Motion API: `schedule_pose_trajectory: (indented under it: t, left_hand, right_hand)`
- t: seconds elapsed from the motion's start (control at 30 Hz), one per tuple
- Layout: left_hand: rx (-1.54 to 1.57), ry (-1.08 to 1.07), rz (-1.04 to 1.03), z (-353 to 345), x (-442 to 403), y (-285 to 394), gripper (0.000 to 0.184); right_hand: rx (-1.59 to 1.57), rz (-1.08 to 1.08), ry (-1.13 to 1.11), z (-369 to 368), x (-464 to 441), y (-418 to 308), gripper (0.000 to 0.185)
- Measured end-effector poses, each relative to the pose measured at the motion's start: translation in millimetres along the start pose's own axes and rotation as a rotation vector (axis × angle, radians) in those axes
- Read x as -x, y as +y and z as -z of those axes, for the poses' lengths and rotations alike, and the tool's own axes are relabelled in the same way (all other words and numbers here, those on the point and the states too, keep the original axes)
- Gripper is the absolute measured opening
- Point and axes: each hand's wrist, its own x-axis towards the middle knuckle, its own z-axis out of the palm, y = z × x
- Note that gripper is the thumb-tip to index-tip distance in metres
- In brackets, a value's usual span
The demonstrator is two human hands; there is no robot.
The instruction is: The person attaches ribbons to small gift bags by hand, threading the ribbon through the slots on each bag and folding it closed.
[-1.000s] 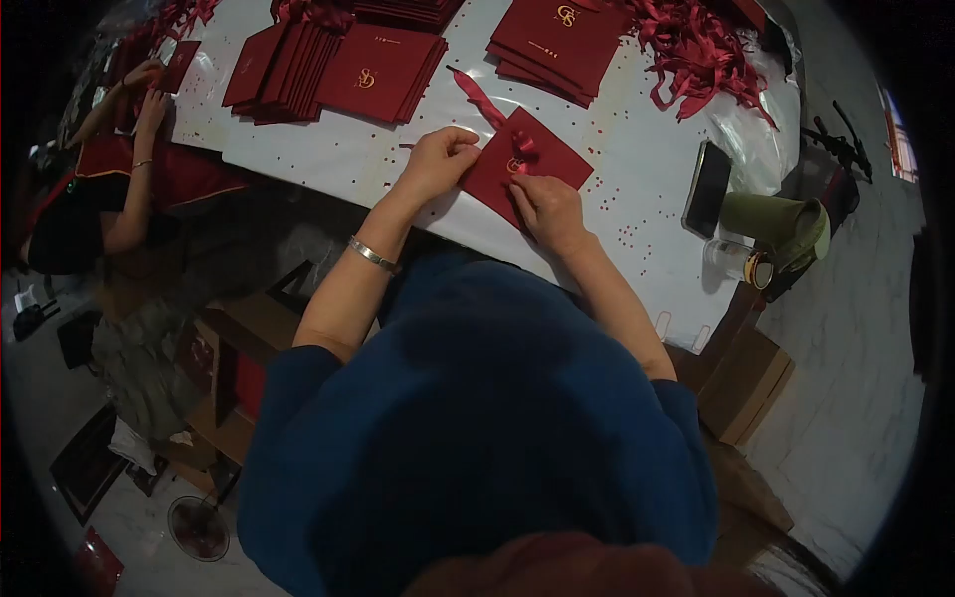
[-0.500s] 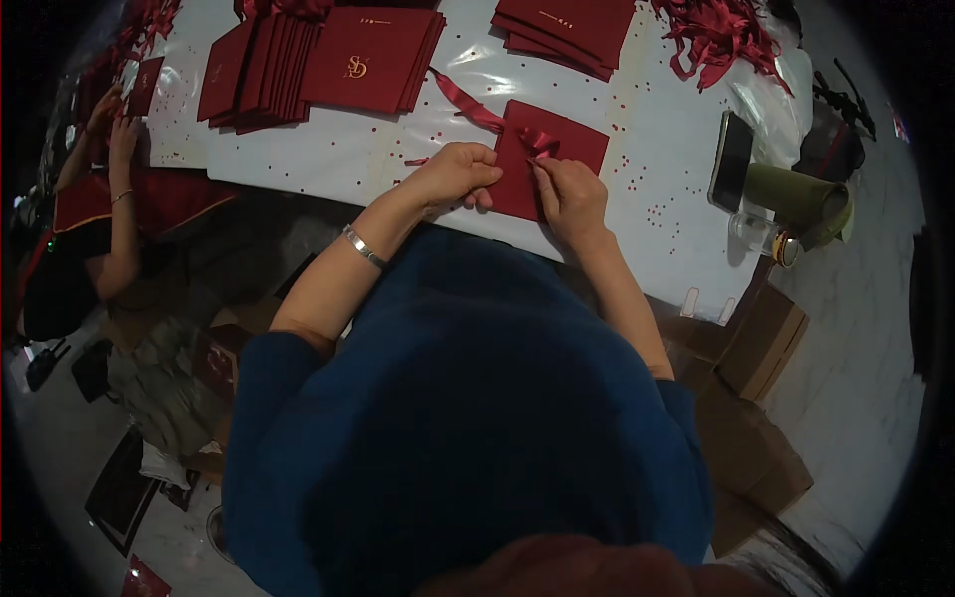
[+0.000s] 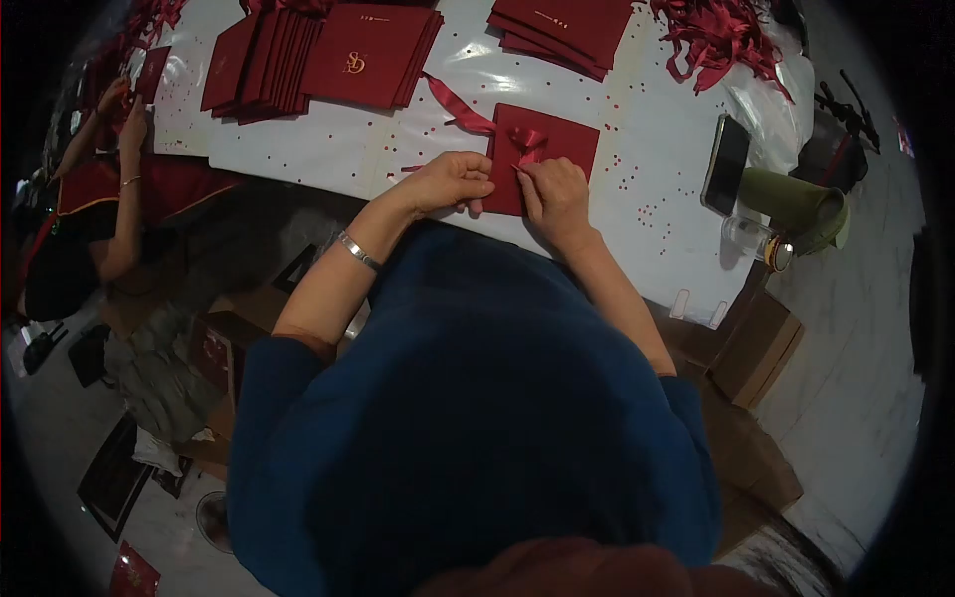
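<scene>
A red folder-like card or envelope [image 3: 575, 149] lies on the table in front of me, with a shiny red ribbon bow [image 3: 527, 141] on it. One ribbon tail [image 3: 453, 102] runs off past its upper left corner. My right hand [image 3: 559, 199] rests over the lower part of the red card, thumb and index finger pinched on the ribbon just below the bow. My left hand [image 3: 450, 185] is at the card's left edge, its fingers curled together; whatever they hold, if anything, is hidden.
Behind stand a row of red cards [image 3: 363, 60] and another stack [image 3: 557, 35]. A ribbon heap [image 3: 716, 45], a phone [image 3: 726, 164], a green roll [image 3: 791, 199] and a glass jar [image 3: 756, 239] are at right. Another person's hand [image 3: 132, 129] works at far left.
My right hand has shifted slightly left and down along the bow, still pinching. The left hand stays at the card's edge. The whole view has shifted a little.
</scene>
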Motion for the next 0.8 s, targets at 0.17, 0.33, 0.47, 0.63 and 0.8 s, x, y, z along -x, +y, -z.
schedule_pose_trajectory:
  t: [0.17, 0.33, 0.47, 0.63, 0.8]
  left_hand:
    - [-0.087, 0.048, -0.066, -5, 3, -9, 0.01]
    - [-0.085, 0.043, -0.057, -6, 2, -8, 0.01]
    - [0.119, 0.023, -0.011, -5, -3, -4, 0.01]
    - [0.281, -0.096, -0.039, 3, -12, -8, 0.008]
    - [0.268, 0.079, -0.074, -4, -11, 2, 0.011]
  right_hand:
    - [0.028, 0.037, -0.004, -1, -1, 2, 0.009]
    - [0.035, 0.052, -0.018, -2, -3, 4, 0.009]
    - [0.011, 0.036, 0.035, -3, -9, 7, 0.01]
    - [0.0, 0.019, 0.048, -4, -10, 11, 0.009]
    - [-0.104, -0.014, 0.071, 3, -14, 7, 0.007]
